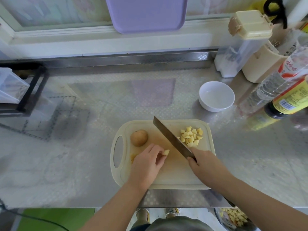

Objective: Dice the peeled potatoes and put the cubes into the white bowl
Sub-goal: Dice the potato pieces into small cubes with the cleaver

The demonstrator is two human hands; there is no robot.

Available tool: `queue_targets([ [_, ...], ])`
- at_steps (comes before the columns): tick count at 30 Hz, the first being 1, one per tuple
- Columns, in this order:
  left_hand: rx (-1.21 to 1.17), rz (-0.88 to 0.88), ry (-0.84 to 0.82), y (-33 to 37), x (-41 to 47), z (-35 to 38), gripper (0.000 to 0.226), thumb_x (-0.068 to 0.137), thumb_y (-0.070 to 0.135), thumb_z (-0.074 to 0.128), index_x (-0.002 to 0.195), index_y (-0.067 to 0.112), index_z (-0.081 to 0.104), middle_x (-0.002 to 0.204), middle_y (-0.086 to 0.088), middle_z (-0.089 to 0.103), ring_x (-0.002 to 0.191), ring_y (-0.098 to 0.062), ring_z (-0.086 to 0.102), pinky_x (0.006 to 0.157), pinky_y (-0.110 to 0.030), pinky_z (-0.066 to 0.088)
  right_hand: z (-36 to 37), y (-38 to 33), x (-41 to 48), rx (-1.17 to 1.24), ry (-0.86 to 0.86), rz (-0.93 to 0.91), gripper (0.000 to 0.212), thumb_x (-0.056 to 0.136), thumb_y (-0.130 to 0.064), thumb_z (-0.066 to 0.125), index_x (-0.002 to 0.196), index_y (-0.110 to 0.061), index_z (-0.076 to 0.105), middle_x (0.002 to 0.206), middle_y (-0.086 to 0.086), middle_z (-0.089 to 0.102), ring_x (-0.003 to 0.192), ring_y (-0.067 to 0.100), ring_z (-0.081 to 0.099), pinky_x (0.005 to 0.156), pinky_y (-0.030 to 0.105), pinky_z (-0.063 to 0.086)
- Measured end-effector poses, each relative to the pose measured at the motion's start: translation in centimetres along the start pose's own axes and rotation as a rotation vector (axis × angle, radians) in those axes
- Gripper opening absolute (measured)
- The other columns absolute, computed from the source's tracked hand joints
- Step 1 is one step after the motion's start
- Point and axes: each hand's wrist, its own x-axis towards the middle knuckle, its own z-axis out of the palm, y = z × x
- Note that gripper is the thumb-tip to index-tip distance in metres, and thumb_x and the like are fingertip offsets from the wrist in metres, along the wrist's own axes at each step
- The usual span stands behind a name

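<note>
Left hand [146,164] pinches a yellow potato piece [166,152]; right hand [202,161] grips the steel cleaver [170,137]. Diced yellow cubes [191,136] heap on the cream plastic board [175,174], near the round white bowl [216,96].

A steel counter [83,164] fills the view. At its back a purple tray [146,14] stands against the window frame. At the right rear stands a clear canister [236,52] with a cream lid, a cream holder [260,67] just beside it. In front of these are a clear bottle [275,84] with a red label and a dark bottle [290,100] with a yellow label, side by side. At the left edge a black rack [31,90] holds a clear box [10,87]. Below the counter's front edge lie green flooring [58,217], a black cable [38,219] and, at lower right, a basin [233,217] of yellow scraps.
</note>
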Motion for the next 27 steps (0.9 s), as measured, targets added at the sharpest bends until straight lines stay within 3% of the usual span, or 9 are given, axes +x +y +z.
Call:
queue_targets([
  [10, -0.017, 0.011, -0.011, -0.1, -0.2, 0.3, 0.008, 0.088, 0.024, 0.072, 0.09, 0.019, 0.066, 0.09, 0.009, 0.063, 0.07, -0.006, 0.058, 0.059, -0.025, 0.052, 0.4, -1.2, -1.1, 0.015, -0.009, -0.071, 0.017, 0.103, -0.032, 0.04, 0.091, -0.028, 0.052, 0.074, -0.002, 0.061, 0.065, 0.016, 0.06, 0.068, 0.044, 0.057],
  [21, -0.015, -0.017, -0.011, -0.1, -0.4, 0.3, 0.008, 0.086, 0.021, 0.072, 0.088, 0.019, 0.065, 0.091, 0.007, 0.064, 0.074, -0.009, 0.06, 0.062, -0.026, 0.053, 1.5, -1.9, -1.1, -0.006, -0.012, -0.077, 0.016, 0.106, -0.031, 0.038, 0.098, -0.03, 0.052, 0.077, -0.005, 0.06, 0.067, 0.012, 0.06, 0.066, 0.027, 0.054],
  [27, -0.009, -0.032, 0.006, 0.0, -0.5, 0.3, 0.01, 0.083, 0.019, 0.076, 0.086, 0.02, 0.067, 0.088, 0.008, 0.065, 0.074, -0.008, 0.058, 0.063, -0.02, 0.049, 2.1, -2.2, -0.9, -0.075, 0.009, -0.051, 0.019, 0.105, -0.033, 0.036, 0.103, -0.027, 0.054, 0.079, -0.004, 0.059, 0.07, 0.013, 0.06, 0.071, 0.035, 0.057],
])
